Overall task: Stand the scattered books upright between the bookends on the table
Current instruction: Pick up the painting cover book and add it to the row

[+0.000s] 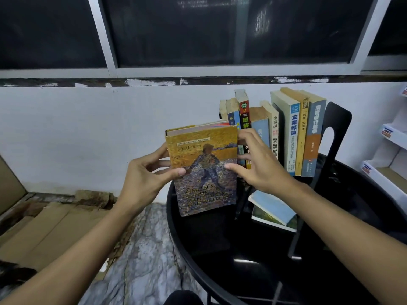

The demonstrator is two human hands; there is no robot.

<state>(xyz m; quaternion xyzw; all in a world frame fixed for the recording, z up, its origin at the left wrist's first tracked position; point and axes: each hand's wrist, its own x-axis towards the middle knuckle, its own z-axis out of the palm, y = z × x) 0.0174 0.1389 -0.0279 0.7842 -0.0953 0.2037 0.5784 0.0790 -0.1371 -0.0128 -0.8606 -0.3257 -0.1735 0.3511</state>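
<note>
Round black table (pixel 330 271), glossy top. Row of books (pixel 286 137) upright at its far side, black bookend (pixel 337 128) against the right end. Handbook (pixel 204 170) with yellow painted cover held upright at the row's left end, left hand (pixel 149 172) and right hand (pixel 262 164) clamped on its side edges. Two paperbacks (pixel 275 210) stacked flat on the table.

My two bare forearms, no sleeves in view up to the frame edge, left hand (pixel 147 175) without rings or watch, right hand (pixel 259 164) likewise unadorned, short plain fingernails, wrists bare, no gloves, I see no bands or markings.
</note>
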